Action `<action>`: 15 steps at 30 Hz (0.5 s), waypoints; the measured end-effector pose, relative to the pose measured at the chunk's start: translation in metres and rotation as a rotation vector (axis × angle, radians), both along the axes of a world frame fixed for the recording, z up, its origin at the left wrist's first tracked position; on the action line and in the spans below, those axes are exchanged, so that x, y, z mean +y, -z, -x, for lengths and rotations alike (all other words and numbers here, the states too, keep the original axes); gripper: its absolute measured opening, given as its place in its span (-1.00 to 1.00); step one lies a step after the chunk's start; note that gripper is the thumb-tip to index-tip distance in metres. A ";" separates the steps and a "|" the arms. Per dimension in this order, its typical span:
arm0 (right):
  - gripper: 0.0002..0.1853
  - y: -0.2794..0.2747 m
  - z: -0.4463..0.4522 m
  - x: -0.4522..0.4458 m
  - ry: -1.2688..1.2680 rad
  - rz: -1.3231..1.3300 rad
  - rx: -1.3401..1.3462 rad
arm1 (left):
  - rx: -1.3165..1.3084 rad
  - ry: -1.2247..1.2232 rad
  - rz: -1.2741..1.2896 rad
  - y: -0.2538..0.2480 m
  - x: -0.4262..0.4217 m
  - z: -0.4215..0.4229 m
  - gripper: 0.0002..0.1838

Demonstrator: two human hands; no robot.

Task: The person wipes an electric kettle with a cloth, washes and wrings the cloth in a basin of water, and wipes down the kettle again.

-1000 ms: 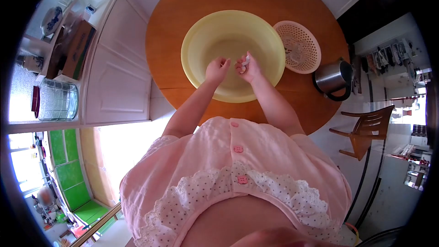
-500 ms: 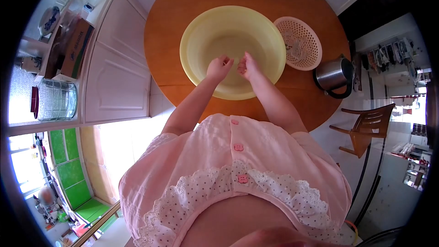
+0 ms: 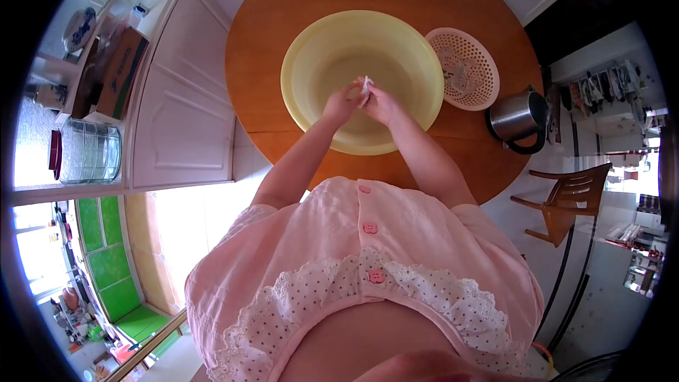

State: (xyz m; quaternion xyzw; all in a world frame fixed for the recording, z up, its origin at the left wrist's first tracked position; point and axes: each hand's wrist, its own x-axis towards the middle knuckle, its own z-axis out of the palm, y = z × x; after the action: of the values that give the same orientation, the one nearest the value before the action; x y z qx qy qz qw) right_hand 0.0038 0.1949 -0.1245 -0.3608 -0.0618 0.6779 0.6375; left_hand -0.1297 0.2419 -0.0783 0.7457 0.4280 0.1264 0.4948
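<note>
Over the large pale yellow basin (image 3: 297,102), my two hands meet at the fingertips. My left hand (image 3: 343,104) is closed, its fingers touching a small white thing (image 3: 366,85). From the other side my right hand (image 3: 382,105) grips that same white thing, which is too small to name. Water seems to lie in the bottom of the basin. To the right of it is a pink perforated basket (image 3: 486,81) with some clear, whitish items inside.
The round wooden table (image 3: 262,49) carries a steel kettle (image 3: 514,117) near its right edge. A wooden chair (image 3: 573,194) stands to the right. At the left are a white cabinet (image 3: 185,99) and shelves with a cardboard box (image 3: 122,74) and a glass jar (image 3: 90,152).
My hands have come together from a small gap between them. The white thing, seen in my right hand a second ago and hidden half a second ago, now shows between my fingertips.
</note>
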 end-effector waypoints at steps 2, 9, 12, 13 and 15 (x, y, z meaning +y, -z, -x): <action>-0.68 -0.009 0.002 -0.001 -0.043 -0.031 0.006 | -0.042 -0.008 0.238 0.009 0.009 0.000 -0.61; -0.67 -0.017 0.003 -0.004 0.045 0.045 -0.077 | -0.430 -0.181 0.530 0.019 0.015 0.001 -0.74; -0.69 -0.001 -0.003 -0.006 0.143 0.126 -0.183 | -0.328 -0.137 0.241 0.013 0.015 0.007 -0.76; -0.70 -0.001 -0.006 -0.009 0.153 0.130 -0.244 | -0.283 -0.105 0.175 0.006 0.011 0.009 -0.75; -0.71 -0.015 -0.005 -0.014 0.169 0.073 -0.364 | -0.274 -0.084 0.144 -0.009 0.007 0.010 -0.75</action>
State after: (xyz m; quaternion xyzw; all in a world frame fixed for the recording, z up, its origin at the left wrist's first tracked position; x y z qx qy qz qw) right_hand 0.0090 0.1809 -0.1094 -0.5043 -0.1208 0.5474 0.6568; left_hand -0.1399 0.2494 -0.0694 0.6655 0.3952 0.2163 0.5951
